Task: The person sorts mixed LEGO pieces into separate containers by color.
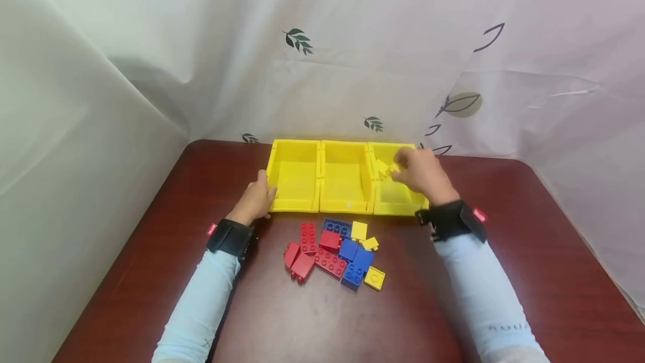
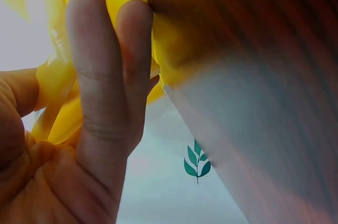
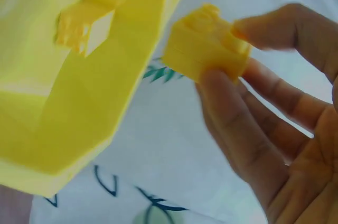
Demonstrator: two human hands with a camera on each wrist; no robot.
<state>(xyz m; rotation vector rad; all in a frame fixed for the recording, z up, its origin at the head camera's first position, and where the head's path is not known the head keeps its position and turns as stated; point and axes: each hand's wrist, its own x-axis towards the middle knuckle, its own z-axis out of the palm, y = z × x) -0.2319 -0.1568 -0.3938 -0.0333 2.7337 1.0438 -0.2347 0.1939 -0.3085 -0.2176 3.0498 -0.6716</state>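
Observation:
Three yellow bins stand side by side at the back of the table. My left hand (image 1: 254, 199) grips the outer side wall of the left bin (image 1: 296, 181), thumb on one face and fingers on the other. Over the right bin (image 1: 398, 198), my right hand (image 1: 422, 172) pinches a yellow toy brick (image 3: 203, 49) between thumb and fingers, beside the bin's rim in the right wrist view. Another yellow brick (image 3: 87, 26) lies inside that bin. The middle bin (image 1: 345, 181) has no bricks in it.
In front of the bins lies a loose cluster of bricks: several red bricks (image 1: 330, 263), several blue bricks (image 1: 363, 259) and three yellow bricks (image 1: 374, 278). The dark red-brown table (image 1: 403, 318) meets a white leaf-patterned curtain (image 1: 322, 88) behind and at the sides.

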